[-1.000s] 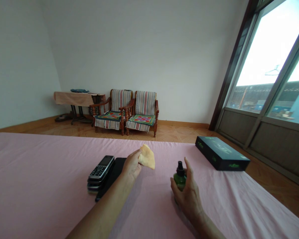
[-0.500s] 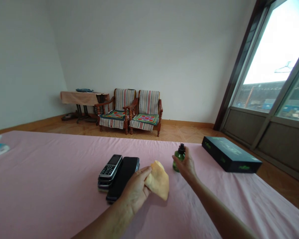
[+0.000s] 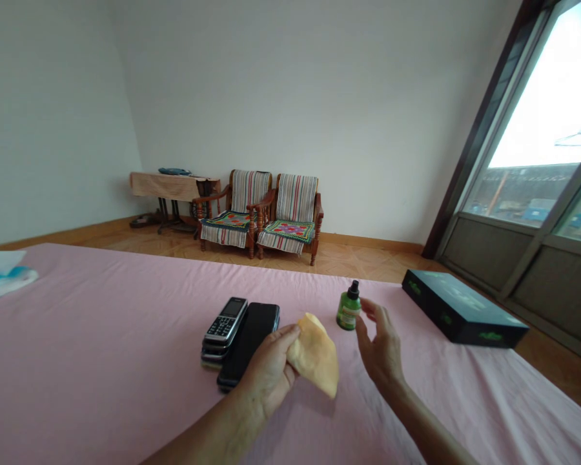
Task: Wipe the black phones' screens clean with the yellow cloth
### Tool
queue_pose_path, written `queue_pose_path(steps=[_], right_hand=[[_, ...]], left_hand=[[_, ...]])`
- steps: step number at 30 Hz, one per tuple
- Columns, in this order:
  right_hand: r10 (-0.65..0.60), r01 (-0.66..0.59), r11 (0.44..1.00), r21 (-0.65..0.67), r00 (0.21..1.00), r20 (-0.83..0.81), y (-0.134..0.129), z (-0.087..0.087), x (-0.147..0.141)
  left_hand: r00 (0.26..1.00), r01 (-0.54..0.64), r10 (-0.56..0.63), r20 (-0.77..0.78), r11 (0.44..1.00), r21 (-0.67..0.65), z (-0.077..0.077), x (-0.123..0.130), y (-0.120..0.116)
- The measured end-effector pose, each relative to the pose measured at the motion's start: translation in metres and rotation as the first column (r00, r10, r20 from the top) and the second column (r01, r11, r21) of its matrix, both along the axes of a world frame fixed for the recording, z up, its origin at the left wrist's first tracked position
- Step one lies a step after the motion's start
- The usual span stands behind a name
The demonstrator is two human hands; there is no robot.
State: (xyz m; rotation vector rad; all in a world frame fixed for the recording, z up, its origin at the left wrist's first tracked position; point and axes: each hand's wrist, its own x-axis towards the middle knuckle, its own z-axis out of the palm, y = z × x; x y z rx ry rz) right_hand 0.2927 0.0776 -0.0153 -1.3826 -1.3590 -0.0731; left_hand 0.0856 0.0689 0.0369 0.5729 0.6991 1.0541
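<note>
Yellow cloth (image 3: pixel 315 355) being gripped by left hand (image 3: pixel 266 371); open right hand (image 3: pixel 380 345) being held beside green pump bottle (image 3: pixel 348 309), toppling risked if knocked.

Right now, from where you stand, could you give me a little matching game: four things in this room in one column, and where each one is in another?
Things:
1. Yellow cloth
2. Green bottle
3. Keypad phone
4. Black box

Places:
A. On top of another phone
B. Gripped in the left hand
C. At the edge of the pink sheet, on the side of the window
D. Standing upright just beyond the open right hand

Pairs: 1-B, 2-D, 3-A, 4-C
</note>
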Motion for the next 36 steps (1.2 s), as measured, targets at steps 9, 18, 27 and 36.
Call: queue_pose_path(steps=[9, 18, 27, 36], right_hand=[[0.213, -0.19, 0.972, -0.137, 0.961, 0.177, -0.071, -0.028, -0.04], [0.293, -0.287, 0.954, -0.092, 0.955, 0.055, -0.078, -0.019, -0.039], [0.402, -0.8, 0.595, 0.076, 0.215, -0.89, -0.082, 0.014, -0.043], [0.375, -0.837, 0.532, 0.13, 0.095, -0.922, -0.089, 0.021, -0.061]], left_hand=[[0.994, 0.108, -0.107, -0.034, 0.994, 0.016, -0.006, 0.011, -0.013], [0.986, 0.113, -0.096, -0.134, 0.985, 0.131, -0.011, 0.004, -0.011], [0.943, 0.292, -0.227, -0.244, 0.916, 0.274, -0.001, 0.007, -0.02], [0.916, 0.288, -0.085, -0.392, 0.819, 0.496, 0.0, 0.006, -0.023]])
